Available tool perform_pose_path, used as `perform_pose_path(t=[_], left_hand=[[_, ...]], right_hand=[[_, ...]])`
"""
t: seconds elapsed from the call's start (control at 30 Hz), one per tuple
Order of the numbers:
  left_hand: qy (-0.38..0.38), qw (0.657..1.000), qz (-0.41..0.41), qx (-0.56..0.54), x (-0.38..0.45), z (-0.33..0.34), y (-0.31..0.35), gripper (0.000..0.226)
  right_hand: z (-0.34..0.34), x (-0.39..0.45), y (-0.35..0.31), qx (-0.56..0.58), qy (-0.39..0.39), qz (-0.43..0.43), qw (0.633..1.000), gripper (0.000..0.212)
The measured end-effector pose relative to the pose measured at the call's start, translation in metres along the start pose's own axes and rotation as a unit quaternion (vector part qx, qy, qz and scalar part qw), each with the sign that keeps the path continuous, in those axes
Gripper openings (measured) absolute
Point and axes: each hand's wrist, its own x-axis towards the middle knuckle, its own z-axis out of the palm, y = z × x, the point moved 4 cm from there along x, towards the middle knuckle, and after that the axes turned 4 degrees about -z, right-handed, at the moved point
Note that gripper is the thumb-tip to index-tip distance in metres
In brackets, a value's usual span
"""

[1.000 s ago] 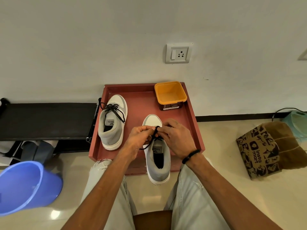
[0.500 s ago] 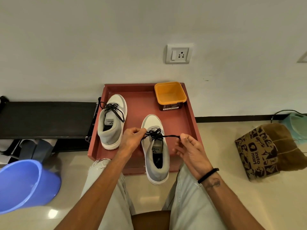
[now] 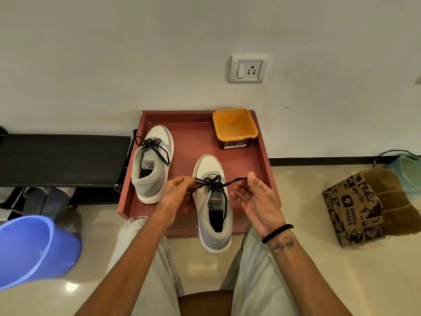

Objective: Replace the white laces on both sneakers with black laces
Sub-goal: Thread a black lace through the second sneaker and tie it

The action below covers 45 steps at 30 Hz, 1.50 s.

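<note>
Two grey and white sneakers lie on a red tray point(image 3: 259, 156). The left sneaker point(image 3: 152, 165) carries a tied black lace point(image 3: 155, 145). The right sneaker point(image 3: 213, 206) overhangs the tray's front edge, and its black lace point(image 3: 213, 184) is knotted over the tongue. My left hand point(image 3: 175, 195) pinches one loop of that lace at the sneaker's left side. My right hand point(image 3: 255, 197) is palm up to the right, the other lace end pinched at its thumb tip and stretched taut. No white laces are in view.
An orange tub point(image 3: 234, 126) stands at the tray's back right corner. A black bench point(image 3: 61, 160) runs along the wall on the left, a blue bucket point(image 3: 32, 249) lies at the lower left, and a printed paper bag point(image 3: 364, 206) sits on the floor at the right.
Both hands were bunched together over the right sneaker's lace a second ago. They have since pulled apart sideways, drawing the lace ends out and tightening the knot.
</note>
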Motion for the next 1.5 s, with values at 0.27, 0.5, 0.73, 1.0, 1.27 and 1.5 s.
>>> perform_pose_path(t=[0.27, 0.5, 0.73, 1.0, 1.27, 1.5], left_hand=[[-0.039, 0.999, -0.019, -0.022, 0.001, -0.008, -0.035, 0.020], [-0.064, 0.994, -0.018, -0.083, 0.000, -0.009, -0.037, 0.021], [-0.045, 0.989, 0.007, -0.140, -0.004, -0.003, -0.018, 0.019], [-0.009, 0.974, -0.035, -0.224, -0.013, 0.011, -0.018, 0.009], [0.016, 0.965, -0.066, -0.253, -0.017, 0.014, -0.018, 0.019], [0.017, 0.959, -0.105, -0.262, -0.016, 0.012, -0.021, 0.016]], right_hand=[[-0.010, 0.003, 0.031, 0.138, 0.036, 0.048, 0.989, 0.029], [-0.017, 0.004, 0.034, 0.124, 0.033, 0.055, 0.990, 0.026], [-0.010, -0.004, 0.012, 0.023, 0.021, -0.016, 0.999, 0.010], [-0.015, -0.006, 0.017, 0.031, 0.065, -0.019, 0.997, 0.003], [-0.021, -0.008, 0.015, 0.011, 0.077, -0.026, 0.997, 0.015], [-0.020, -0.010, 0.018, 0.142, 0.016, 0.053, 0.988, 0.028]])
